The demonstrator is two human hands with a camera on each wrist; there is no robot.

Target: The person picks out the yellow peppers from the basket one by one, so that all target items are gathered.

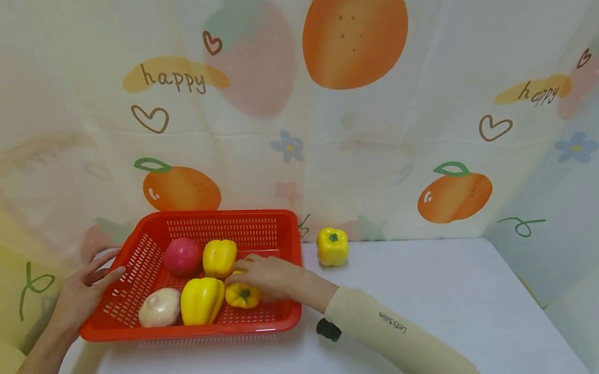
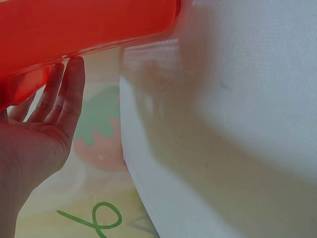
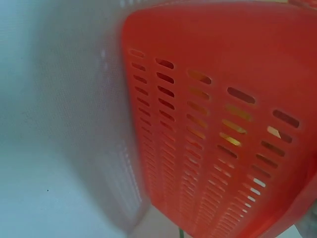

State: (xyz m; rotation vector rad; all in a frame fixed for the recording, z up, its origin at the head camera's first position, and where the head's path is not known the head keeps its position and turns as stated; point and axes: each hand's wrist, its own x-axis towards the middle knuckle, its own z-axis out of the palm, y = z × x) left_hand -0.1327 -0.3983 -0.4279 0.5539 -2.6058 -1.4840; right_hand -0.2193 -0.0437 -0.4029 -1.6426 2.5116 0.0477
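A red plastic basket [image 1: 187, 338] with slotted walls sits on the left part of the table, its contents in view from the head. My left hand [image 1: 82, 293] holds its left rim, thumb over the edge and fingers [image 2: 74, 94] against the outside. Inside the basket, my right hand [image 1: 271, 276] grips a small yellow bell pepper [image 1: 243, 295] near the right end; the palm side is hidden. Beside it are two more yellow bell peppers, one upright in front [image 1: 202, 301] and one behind [image 1: 219, 257]. A white onion-like bulb [image 1: 159, 308] and a round reddish-pink item [image 1: 183, 256] lie at the left.
Another yellow bell pepper [image 1: 332, 248] stands on the white table [image 1: 402, 289] right of the basket, near the back edge. A printed fruit curtain [image 1: 355, 156] rises right behind the table. A black wrist strap piece [image 1: 329, 329] shows below my right sleeve.
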